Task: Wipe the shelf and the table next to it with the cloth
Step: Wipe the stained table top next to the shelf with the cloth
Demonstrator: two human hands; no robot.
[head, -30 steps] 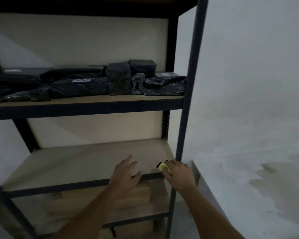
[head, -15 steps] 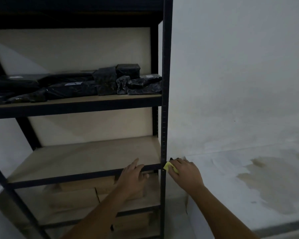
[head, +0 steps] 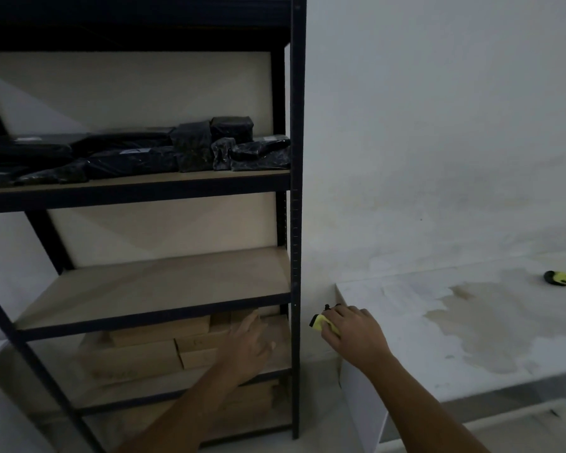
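Yellow cloth (head: 324,323) bunched at stained white table (head: 471,338) corner, beside dark shelf (head: 151,286)

On our left stands the dark metal shelf (head: 295,223) with pale wooden boards. Its upper board (head: 138,183) carries a row of black wrapped packages (head: 190,148), spread from the left edge to the right post. The middle board (head: 164,282) lies bare. On the lower board we see brown cardboard boxes (head: 144,351) stacked side by side, and more boxes sit on the board beneath. Just right of the shelf is the white bench (head: 389,299), its top marked by a wide brownish stain (head: 481,322). A yellow and black tool (head: 562,278) lies near its far right edge.
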